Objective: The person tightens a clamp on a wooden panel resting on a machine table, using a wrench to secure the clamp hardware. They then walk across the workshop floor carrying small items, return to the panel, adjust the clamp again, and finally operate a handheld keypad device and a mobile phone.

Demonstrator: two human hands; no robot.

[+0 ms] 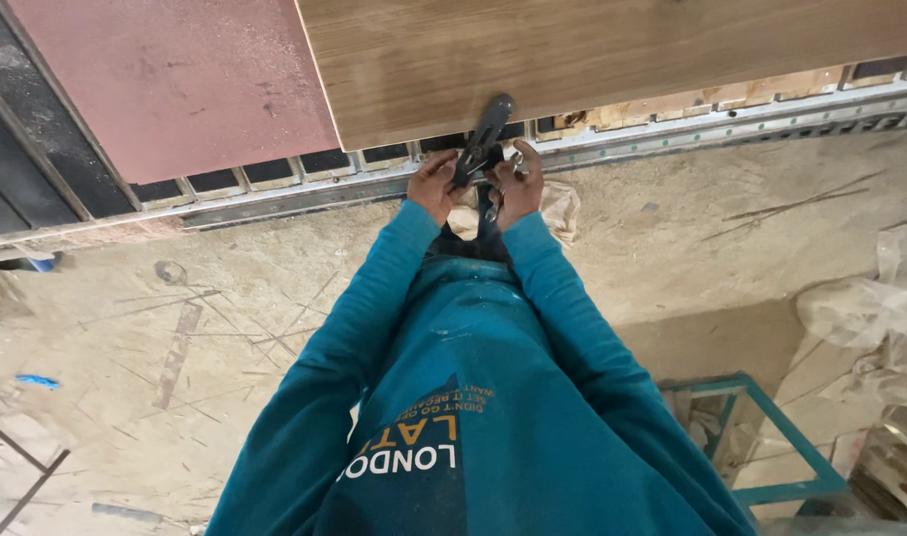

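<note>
— Right, where do the fingers sit?

— Both clenched on one dark metal clamp (483, 139): the left hand (435, 185) grips its lower body, the right hand (518, 182) closes beside it on the handle end.

— And the clamp itself?

— Its long head rises past the fingertips and lies against the lower edge of a smooth wood-grain panel (592, 55).

— Around that?

— One matte reddish board (176, 79) to the left, one pale metal rail (672, 134) beneath, then dusty chipboard floor (176, 328), one crumpled plastic sheet (870, 308).
</note>
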